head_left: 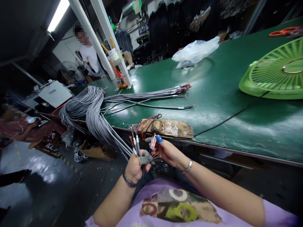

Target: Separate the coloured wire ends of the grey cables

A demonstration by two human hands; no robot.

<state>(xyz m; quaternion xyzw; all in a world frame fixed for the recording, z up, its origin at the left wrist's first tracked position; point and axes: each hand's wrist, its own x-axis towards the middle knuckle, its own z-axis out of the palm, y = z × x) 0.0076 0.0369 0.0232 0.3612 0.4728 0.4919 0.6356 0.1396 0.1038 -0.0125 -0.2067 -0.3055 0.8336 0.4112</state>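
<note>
The green bench point(220, 123) took up most of what I could see, its near edge running just past the person's hands. Toward its left end lay a heavy bundle of grey cables point(94, 104); part stretched across the top, stripped ends pointing right, and part dropped over the near edge to the person. A lime-green fan point(251, 83) stood at the right, and a translucent plastic bag point(196, 52) lay toward the far edge. A worn wooden block point(177, 127) sat along the near edge, just beyond the right hand point(171, 154), crowding the space ahead of the hands rather than between them; a black cord point(222, 121) ran from beside it toward the fan.

The left hand point(134, 165), in front of the near edge, had its fingers closed round several cables, their white-banded ends point(136, 140) standing up toward the bench. The right fingers seemed to pinch a small pale pink piece point(153, 142), its long axis nearly upright. Just below it, coloured strands point(157, 156) fanned from the left hand's grip, pointing right, toward the right palm. I saw nothing between strands and right hand; whether they touched, I couldn't tell.
</note>
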